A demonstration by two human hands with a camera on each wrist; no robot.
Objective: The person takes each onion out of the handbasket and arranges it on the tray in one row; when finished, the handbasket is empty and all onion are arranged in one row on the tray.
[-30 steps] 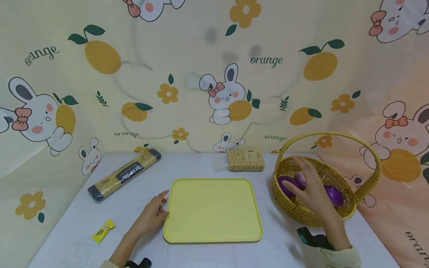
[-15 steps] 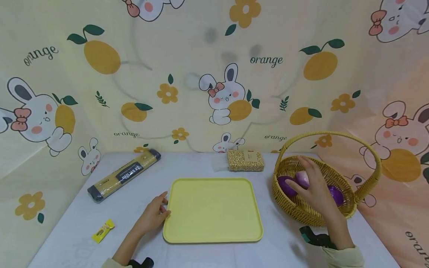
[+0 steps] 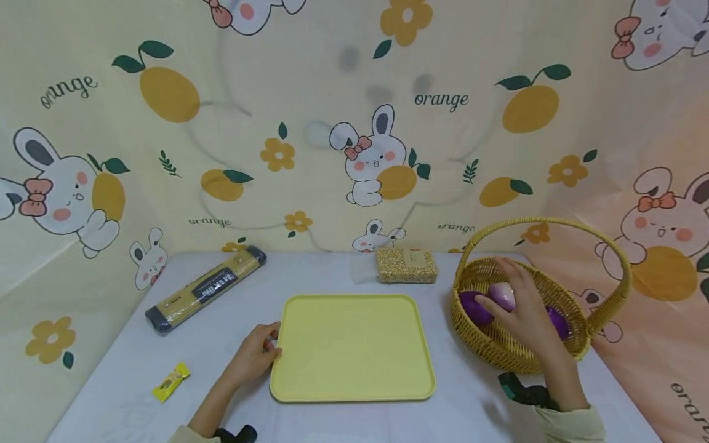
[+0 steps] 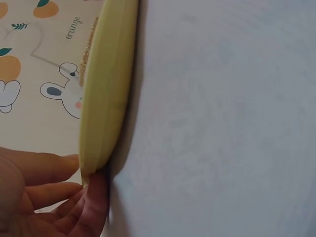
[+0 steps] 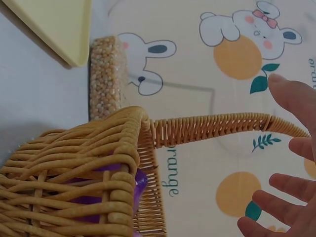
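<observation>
At the left edge of the yellow tray [image 3: 354, 347], my left hand [image 3: 252, 357] pinches the rim between thumb and fingers. In the left wrist view its fingertips [image 4: 96, 197] wrap the tray's near corner [image 4: 106, 98]. My right hand [image 3: 526, 311] hovers over the wicker basket [image 3: 487, 354], thumb and fingers spread, holding nothing. In the right wrist view that hand [image 5: 291, 197] stands apart from the basket's rim [image 5: 131, 148]. Inside the basket lie a dark purple rounded thing [image 3: 474, 309], a paler purple one [image 3: 501, 295] and a shiny purple one [image 3: 558, 323], partly hidden by the hand.
A clear pack of yellow grains [image 3: 406, 266] lies behind the tray. To the left are a long gold packet with dark ends [image 3: 205, 289] and a small yellow wrapped snack [image 3: 170, 381]. The basket's tall handle [image 3: 545, 220] arches above it. A printed cloth [image 3: 310, 80] hangs behind.
My right hand has shifted slightly right over the basket, uncovering more of the pale purple thing. My left hand's fingers have drawn in on the tray's edge.
</observation>
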